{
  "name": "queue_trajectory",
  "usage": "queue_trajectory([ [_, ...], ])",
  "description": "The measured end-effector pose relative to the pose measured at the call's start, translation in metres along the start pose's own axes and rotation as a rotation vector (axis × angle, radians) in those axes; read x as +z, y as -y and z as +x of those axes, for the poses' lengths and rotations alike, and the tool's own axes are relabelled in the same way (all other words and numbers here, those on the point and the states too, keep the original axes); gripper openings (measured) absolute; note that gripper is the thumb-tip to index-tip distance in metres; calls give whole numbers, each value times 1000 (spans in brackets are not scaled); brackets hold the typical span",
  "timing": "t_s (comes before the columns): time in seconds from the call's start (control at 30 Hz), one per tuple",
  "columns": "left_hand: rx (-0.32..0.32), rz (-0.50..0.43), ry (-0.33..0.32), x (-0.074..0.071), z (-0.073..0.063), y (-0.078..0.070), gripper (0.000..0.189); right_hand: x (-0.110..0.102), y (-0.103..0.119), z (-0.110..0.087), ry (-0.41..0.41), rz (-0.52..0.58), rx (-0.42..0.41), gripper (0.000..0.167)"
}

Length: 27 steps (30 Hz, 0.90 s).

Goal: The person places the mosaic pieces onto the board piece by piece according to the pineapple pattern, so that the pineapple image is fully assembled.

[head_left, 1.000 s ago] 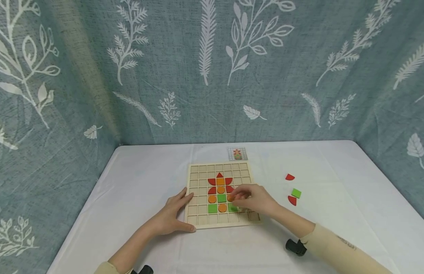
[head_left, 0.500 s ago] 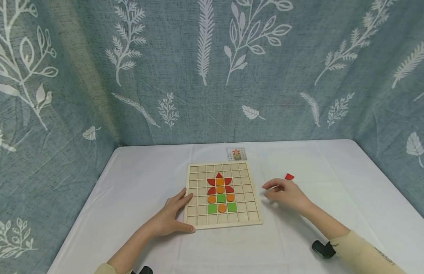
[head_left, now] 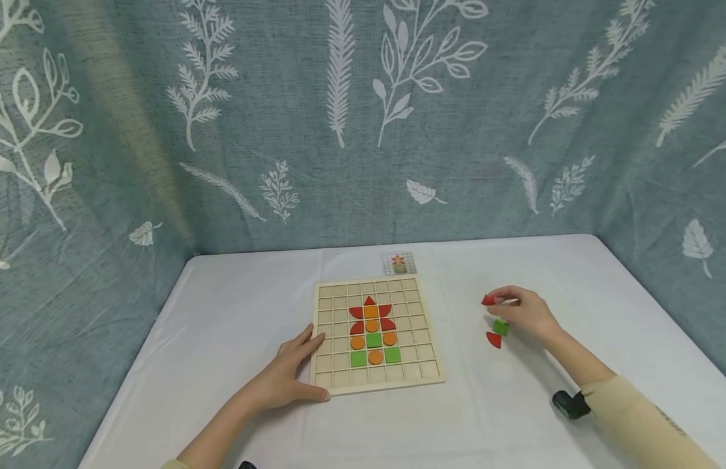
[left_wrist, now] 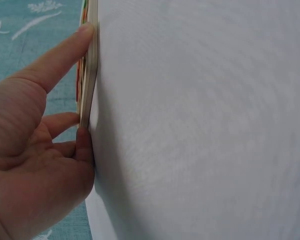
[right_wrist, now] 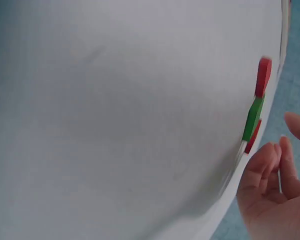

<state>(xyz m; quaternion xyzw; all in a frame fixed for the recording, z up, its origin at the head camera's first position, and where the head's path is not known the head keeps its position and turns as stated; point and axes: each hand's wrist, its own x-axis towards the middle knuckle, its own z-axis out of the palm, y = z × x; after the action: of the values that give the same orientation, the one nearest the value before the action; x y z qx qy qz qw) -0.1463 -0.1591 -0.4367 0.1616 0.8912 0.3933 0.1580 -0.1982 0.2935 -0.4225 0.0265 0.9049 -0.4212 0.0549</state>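
Observation:
A square wooden grid board lies on the table, with red, orange and green pieces set in its middle cells. My left hand rests at its left edge, fingers spread and thumb by the near left corner. In the left wrist view the thumb touches the board's side. My right hand is to the right of the board, its fingertips at a red quarter-circle piece. Thumb and fingers stand apart in the right wrist view. Just below lie a green square and another red quarter-circle.
Behind the board lies a small card printed with a grid and a coloured figure. White cloth covers the table. A blue-green patterned curtain stands behind and at both sides.
My right hand has left an orange round on the board and moved right to the far red quarter-circle. My left hand stays at the board's edge. The head view has shifted slightly.

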Motion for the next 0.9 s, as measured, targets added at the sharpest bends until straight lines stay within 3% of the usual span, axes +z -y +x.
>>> queue_trajectory([
  [0.33, 3, -7, 4, -1, 0, -1, 102, -5, -3, 20, -1, -109, 65, 47],
  [0.9, -5, -22, 9, -2, 0, -3, 102, 1, 0, 26, -14, -177, 13, 36],
])
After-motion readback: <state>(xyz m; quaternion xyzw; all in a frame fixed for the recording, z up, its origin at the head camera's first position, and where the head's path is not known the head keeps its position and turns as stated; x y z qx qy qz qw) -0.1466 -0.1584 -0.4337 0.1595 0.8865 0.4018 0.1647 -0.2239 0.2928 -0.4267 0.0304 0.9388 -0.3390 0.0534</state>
